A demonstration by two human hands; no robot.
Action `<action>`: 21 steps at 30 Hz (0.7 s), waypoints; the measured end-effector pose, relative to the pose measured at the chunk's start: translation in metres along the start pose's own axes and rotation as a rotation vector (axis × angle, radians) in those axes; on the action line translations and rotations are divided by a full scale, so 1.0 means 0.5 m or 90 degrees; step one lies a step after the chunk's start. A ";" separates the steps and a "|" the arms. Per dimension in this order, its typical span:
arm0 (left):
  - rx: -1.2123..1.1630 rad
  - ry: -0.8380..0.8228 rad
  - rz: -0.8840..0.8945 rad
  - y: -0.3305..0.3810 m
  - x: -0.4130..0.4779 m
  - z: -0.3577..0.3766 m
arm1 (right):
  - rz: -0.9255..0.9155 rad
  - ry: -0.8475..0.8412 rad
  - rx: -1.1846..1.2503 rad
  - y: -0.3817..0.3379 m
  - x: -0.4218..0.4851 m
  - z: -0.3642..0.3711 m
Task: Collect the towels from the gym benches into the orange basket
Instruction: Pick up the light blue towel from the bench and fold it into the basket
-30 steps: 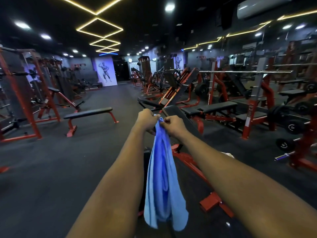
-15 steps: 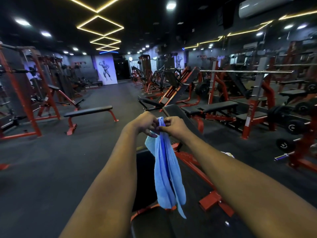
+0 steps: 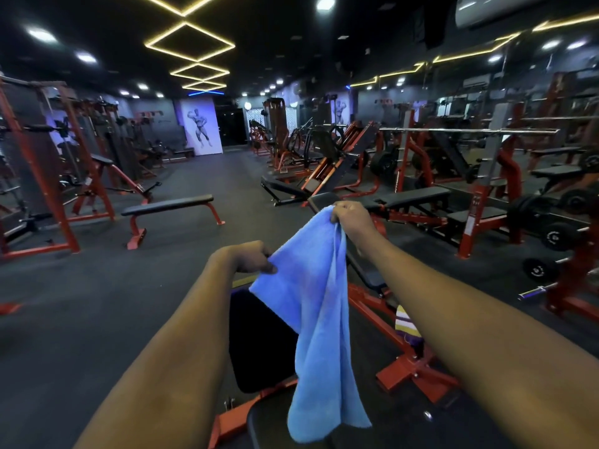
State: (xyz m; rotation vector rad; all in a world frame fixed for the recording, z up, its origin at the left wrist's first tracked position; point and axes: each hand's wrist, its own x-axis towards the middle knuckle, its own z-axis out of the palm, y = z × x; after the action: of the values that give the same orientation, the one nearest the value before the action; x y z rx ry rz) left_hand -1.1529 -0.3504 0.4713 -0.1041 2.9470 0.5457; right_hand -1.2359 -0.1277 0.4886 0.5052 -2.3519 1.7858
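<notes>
Open floor (image 3: 107, 319) — broad clear lane to the left, reaching the flat bench (image 3: 168, 205). Ahead and below: black bench pad (image 3: 259, 345) on a red frame (image 3: 411, 367). Right side — benches and racks (image 3: 479, 196) packed close.

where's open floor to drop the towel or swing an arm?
Open: dark rubber floor left of the left hand, up to the red-legged flat bench; also the centre aisle toward the poster. Crowded: right side, red racks and the barbell. The blue towel hangs from both hands over the black bench pad.
</notes>
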 end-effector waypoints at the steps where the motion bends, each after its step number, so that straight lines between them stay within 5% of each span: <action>1: -0.002 0.019 -0.018 -0.015 0.000 0.002 | 0.013 -0.004 -0.052 0.012 0.004 -0.003; 6: 0.022 0.156 -0.092 -0.070 0.010 0.017 | 0.086 -0.037 -0.266 0.094 0.000 0.014; 12: -0.062 0.306 -0.122 -0.118 0.010 0.094 | 0.137 -0.043 -0.210 0.188 -0.021 0.063; 21: -0.126 0.117 -0.150 -0.186 -0.059 0.315 | 0.247 -0.172 -0.316 0.409 -0.153 0.132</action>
State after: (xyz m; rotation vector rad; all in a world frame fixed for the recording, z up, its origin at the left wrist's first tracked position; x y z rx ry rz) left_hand -1.0950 -0.3790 0.2975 -0.5419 2.9846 0.8279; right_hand -1.2302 -0.1287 0.2606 0.2390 -3.1184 1.2193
